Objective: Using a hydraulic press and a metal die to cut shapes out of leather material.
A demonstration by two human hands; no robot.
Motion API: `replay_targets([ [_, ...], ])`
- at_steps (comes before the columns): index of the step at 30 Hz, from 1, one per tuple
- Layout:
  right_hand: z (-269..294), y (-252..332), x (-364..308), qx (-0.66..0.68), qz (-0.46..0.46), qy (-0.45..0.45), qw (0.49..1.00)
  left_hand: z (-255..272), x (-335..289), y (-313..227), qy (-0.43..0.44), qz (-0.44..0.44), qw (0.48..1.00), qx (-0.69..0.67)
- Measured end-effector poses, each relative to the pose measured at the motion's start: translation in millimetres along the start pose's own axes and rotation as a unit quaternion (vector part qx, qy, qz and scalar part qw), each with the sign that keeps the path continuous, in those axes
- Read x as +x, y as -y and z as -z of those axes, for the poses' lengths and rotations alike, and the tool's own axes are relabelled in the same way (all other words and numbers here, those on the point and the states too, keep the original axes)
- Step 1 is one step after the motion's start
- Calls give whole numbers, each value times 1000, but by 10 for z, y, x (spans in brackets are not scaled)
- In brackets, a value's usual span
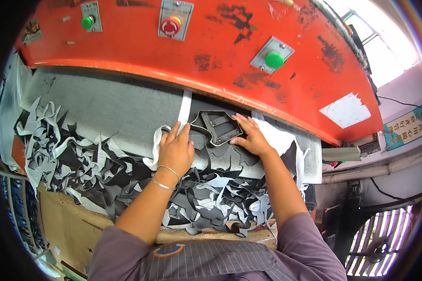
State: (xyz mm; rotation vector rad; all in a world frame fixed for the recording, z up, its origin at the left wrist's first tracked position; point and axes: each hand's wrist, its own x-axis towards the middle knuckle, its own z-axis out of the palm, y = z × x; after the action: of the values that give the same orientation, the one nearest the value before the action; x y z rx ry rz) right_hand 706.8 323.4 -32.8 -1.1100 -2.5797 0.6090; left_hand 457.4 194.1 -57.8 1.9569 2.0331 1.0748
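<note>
A metal cutting die [216, 127], a shaped steel outline with crossbars inside, lies on dark sheet material [204, 104] under the front edge of the red machine. My right hand [253, 136] grips the die's right side, fingers at the far corner and thumb at the near one. My left hand [177, 149] lies open just left of the die, its fingertips by a white strip [185, 107] along the sheet's edge. The strip curls down beside that hand. Below the die, cut outlines show in the dark material.
A red press front [211, 51] spans the far side, with green buttons [274, 59] and a red stop button [170, 26]. Black and white offcuts [211, 201] heap along the near edge of the grey bed [112, 98]. A clear plastic bag [15, 93] hangs at left.
</note>
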Motion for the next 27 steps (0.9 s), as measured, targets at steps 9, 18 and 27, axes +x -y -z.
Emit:
replay_targets([
  [9,187,1330,-698,232,-89,-286,925,1721,293,615,-322,75,911,-245],
  [18,1023,2255,-322,118,-71,-430,892,3197,752,1169,-304,59,948,-70],
  [27,186,2709,-1930,9,10,137,990,2006,-1696,-422,184,-64,974,-119],
])
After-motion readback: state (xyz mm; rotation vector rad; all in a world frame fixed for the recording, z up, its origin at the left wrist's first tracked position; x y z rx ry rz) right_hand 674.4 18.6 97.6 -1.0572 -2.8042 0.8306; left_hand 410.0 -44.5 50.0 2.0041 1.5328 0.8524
